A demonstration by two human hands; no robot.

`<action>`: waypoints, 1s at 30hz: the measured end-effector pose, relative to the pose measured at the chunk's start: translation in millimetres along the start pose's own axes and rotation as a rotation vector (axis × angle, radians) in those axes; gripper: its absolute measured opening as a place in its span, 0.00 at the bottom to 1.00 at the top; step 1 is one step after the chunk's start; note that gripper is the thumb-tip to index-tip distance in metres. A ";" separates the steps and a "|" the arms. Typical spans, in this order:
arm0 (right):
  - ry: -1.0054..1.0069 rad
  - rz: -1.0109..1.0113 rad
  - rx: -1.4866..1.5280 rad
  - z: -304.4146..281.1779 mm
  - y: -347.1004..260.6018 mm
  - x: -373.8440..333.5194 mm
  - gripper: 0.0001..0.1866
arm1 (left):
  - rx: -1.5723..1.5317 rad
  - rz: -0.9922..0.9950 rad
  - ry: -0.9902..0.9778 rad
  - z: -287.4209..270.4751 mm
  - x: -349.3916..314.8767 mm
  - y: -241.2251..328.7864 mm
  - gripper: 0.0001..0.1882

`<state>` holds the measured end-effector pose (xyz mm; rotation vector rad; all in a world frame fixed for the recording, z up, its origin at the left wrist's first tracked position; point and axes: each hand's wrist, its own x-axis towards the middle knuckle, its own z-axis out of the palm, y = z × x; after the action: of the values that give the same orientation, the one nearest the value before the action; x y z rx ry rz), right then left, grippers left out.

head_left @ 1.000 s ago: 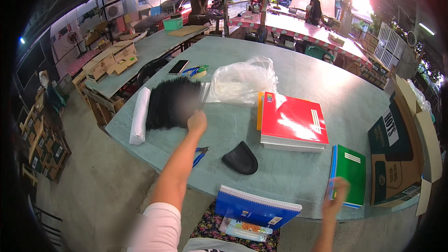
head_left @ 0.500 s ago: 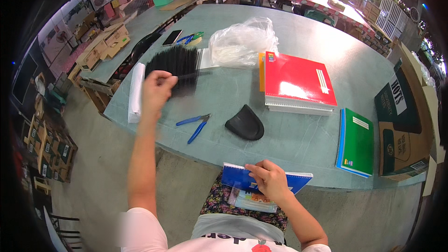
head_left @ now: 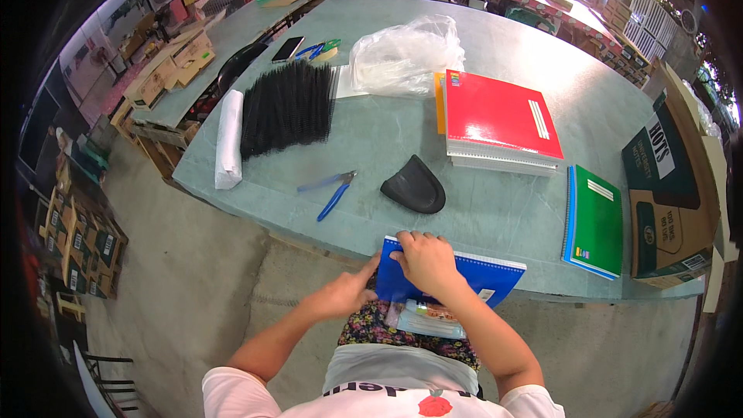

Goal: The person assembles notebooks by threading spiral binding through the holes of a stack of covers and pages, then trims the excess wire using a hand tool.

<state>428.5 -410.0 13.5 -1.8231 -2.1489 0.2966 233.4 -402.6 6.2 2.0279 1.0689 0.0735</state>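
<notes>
In the head view, both hands are at the near edge of the green surface (head_left: pixel 495 70), on a blue spiral notebook (head_left: pixel 484 279) that lies half over this edge. The right hand (head_left: pixel 424 262) lies flat on the cover with the fingers bent over the top left corner, and the left hand (head_left: pixel 350 292) grips the left side of the notebook from below. Under the notebook, on the person's lap, there is a small colourful packet (head_left: pixel 429 319). Just behind the notebook lies a black curved pad (head_left: pixel 414 186), and to its left a blue-handled pair of pliers (head_left: pixel 331 190). Further left there is a bundle of black bristly strips (head_left: pixel 286 107) with a white roll (head_left: pixel 229 139) beside it. A stack of notebooks with a red cover (head_left: pixel 495 120) lies in the middle, a clear plastic bag (head_left: pixel 402 54) behind it, and a green notebook (head_left: pixel 596 220) near a cardboard box (head_left: pixel 669 186) on the right
</notes>
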 end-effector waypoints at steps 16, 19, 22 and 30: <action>-0.031 -0.017 0.033 -7.5 -5.4 -2.3 0.13 | -0.531 -0.011 0.109 -19.0 13.2 -24.6 0.21; 0.069 0.044 0.027 -6.8 -14.1 -2.8 0.15 | -0.847 0.057 0.204 -27.1 12.4 -14.7 0.15; 0.152 0.042 0.008 4.9 -15.1 -2.5 0.15 | -0.970 0.142 0.225 -22.8 13.3 -18.0 0.11; 0.133 -0.020 0.156 -0.3 -12.4 -9.8 0.08 | -0.925 0.228 0.282 -18.8 11.6 -16.0 0.10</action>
<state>418.6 -421.8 17.1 -1.6854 -1.9945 0.3194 222.8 -377.6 4.1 1.2870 0.7426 0.8333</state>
